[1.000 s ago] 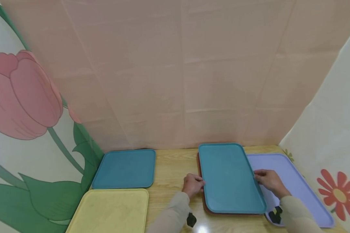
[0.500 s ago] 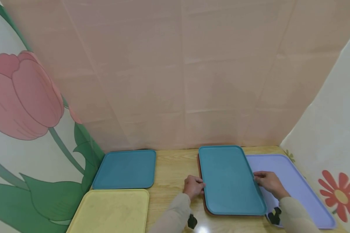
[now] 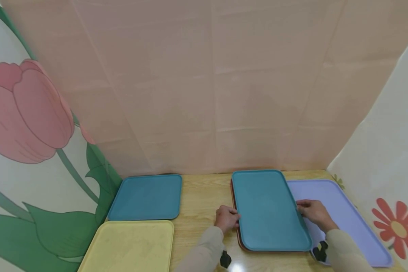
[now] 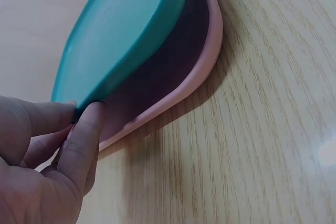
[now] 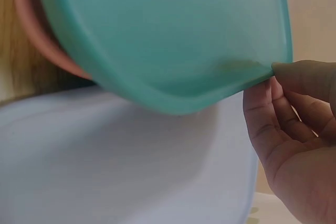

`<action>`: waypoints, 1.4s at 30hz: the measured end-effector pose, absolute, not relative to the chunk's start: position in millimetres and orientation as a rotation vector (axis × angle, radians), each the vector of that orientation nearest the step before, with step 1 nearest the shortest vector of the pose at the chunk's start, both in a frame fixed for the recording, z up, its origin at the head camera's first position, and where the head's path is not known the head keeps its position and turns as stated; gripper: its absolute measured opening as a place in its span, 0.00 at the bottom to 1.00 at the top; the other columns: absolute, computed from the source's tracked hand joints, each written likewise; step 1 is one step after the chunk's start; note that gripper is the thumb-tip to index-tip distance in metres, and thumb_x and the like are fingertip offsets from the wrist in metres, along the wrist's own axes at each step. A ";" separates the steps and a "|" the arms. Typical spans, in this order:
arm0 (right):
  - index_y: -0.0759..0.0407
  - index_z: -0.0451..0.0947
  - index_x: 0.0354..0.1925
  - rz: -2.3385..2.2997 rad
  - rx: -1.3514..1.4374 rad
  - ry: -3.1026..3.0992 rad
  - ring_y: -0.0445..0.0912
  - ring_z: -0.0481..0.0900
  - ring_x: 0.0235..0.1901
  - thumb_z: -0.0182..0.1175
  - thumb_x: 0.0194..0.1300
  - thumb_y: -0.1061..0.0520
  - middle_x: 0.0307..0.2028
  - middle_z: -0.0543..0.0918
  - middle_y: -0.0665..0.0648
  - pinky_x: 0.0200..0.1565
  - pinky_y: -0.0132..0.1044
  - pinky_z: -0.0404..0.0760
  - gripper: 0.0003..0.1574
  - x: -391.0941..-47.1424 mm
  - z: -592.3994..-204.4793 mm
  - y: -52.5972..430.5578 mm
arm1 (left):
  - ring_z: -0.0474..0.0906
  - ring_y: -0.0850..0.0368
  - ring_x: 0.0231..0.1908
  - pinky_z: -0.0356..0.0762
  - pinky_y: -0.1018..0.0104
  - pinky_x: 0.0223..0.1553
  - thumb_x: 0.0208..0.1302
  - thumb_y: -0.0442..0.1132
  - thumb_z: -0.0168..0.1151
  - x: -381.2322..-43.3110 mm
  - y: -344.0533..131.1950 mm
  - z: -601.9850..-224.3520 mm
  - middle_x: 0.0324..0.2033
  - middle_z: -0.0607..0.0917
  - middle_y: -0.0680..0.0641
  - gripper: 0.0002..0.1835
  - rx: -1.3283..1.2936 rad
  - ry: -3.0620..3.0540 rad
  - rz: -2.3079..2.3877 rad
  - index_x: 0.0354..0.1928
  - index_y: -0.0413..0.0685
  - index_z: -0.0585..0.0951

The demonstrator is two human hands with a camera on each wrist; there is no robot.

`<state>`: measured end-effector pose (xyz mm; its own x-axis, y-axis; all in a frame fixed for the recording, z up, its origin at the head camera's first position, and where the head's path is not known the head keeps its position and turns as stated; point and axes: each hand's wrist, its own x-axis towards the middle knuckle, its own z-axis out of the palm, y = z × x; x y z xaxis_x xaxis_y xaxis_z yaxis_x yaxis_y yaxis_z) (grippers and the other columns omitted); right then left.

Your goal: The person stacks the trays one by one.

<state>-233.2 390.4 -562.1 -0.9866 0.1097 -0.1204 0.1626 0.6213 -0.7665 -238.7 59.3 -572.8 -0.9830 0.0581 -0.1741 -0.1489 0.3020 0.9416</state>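
A teal tray is held by its two long edges, just over a pinkish-red tray that shows along its left side. My left hand pinches the teal tray's left rim between thumb and fingers. On the opposite rim, my right hand pinches with the thumb on top and fingers beneath. In the left wrist view a dark gap separates the teal rim from the pinkish-red tray. The teal tray's right edge overhangs a lavender tray, and most of the pinkish-red tray is hidden.
At the left lie a blue tray at the back and a yellow tray in front of it. The wood-grain table shows between them and the teal tray. A pinkish-beige backdrop stands behind.
Both hands keep their pinch on the teal tray. In the head view the tray and hands sit very slightly lower than a second ago; otherwise little differs.
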 end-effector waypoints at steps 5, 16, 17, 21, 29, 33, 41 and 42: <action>0.84 0.73 0.54 -1.314 0.249 2.764 0.57 0.84 0.41 0.56 0.69 0.65 0.47 0.80 0.77 0.40 0.47 0.86 0.22 -233.0 -564.9 391.1 | 0.84 0.55 0.21 0.84 0.67 0.23 0.57 0.25 0.71 -238.5 59.4 -571.9 0.27 0.82 0.50 0.04 -0.103 2.373 1.769 0.35 0.36 0.87; 0.85 0.73 0.52 -1.328 0.229 2.785 0.57 0.84 0.40 0.56 0.67 0.67 0.46 0.81 0.77 0.40 0.46 0.86 0.21 -236.6 -566.9 390.9 | 0.83 0.56 0.19 0.83 0.68 0.21 0.56 0.25 0.71 -239.9 61.3 -574.3 0.26 0.82 0.51 0.03 -0.090 2.417 1.761 0.33 0.35 0.86; 0.85 0.73 0.52 -1.322 0.228 2.786 0.57 0.84 0.40 0.56 0.68 0.67 0.45 0.81 0.77 0.39 0.46 0.86 0.21 -236.7 -567.0 391.0 | 0.83 0.56 0.19 0.83 0.68 0.21 0.57 0.24 0.70 -240.0 61.5 -574.5 0.26 0.82 0.50 0.03 -0.095 2.411 1.764 0.33 0.35 0.86; 0.85 0.73 0.52 -1.316 0.233 2.786 0.57 0.84 0.39 0.57 0.68 0.67 0.45 0.81 0.77 0.39 0.46 0.86 0.21 -236.8 -566.9 390.3 | 0.84 0.56 0.20 0.83 0.67 0.22 0.57 0.24 0.70 -239.6 61.4 -574.8 0.26 0.82 0.50 0.03 -0.096 2.409 1.756 0.34 0.35 0.86; 0.84 0.73 0.53 -1.315 0.229 2.776 0.58 0.84 0.40 0.56 0.69 0.65 0.46 0.81 0.77 0.40 0.46 0.85 0.21 -237.5 -572.9 391.5 | 0.83 0.57 0.21 0.83 0.67 0.23 0.58 0.25 0.70 -240.1 60.5 -577.3 0.29 0.82 0.48 0.04 -0.084 2.418 1.721 0.36 0.36 0.87; 0.84 0.73 0.53 -1.333 0.238 2.767 0.56 0.84 0.40 0.56 0.68 0.66 0.45 0.81 0.76 0.39 0.45 0.86 0.21 -238.3 -575.5 391.6 | 0.83 0.56 0.21 0.84 0.67 0.24 0.59 0.25 0.69 -239.2 60.0 -576.2 0.30 0.83 0.48 0.04 -0.083 2.417 1.713 0.36 0.36 0.87; 0.83 0.74 0.52 -1.319 0.242 2.779 0.51 0.84 0.37 0.57 0.67 0.66 0.44 0.82 0.75 0.37 0.41 0.85 0.20 -240.0 -581.0 391.2 | 0.83 0.57 0.20 0.83 0.67 0.23 0.58 0.25 0.69 -238.3 59.1 -580.0 0.30 0.84 0.48 0.05 -0.061 2.443 1.704 0.36 0.35 0.87; 0.83 0.74 0.52 -1.316 0.242 2.780 0.50 0.84 0.37 0.57 0.67 0.66 0.44 0.82 0.75 0.36 0.40 0.84 0.20 -240.1 -581.3 390.8 | 0.83 0.57 0.20 0.83 0.67 0.23 0.58 0.25 0.69 -238.4 59.2 -580.8 0.30 0.84 0.48 0.04 -0.064 2.445 1.703 0.36 0.35 0.87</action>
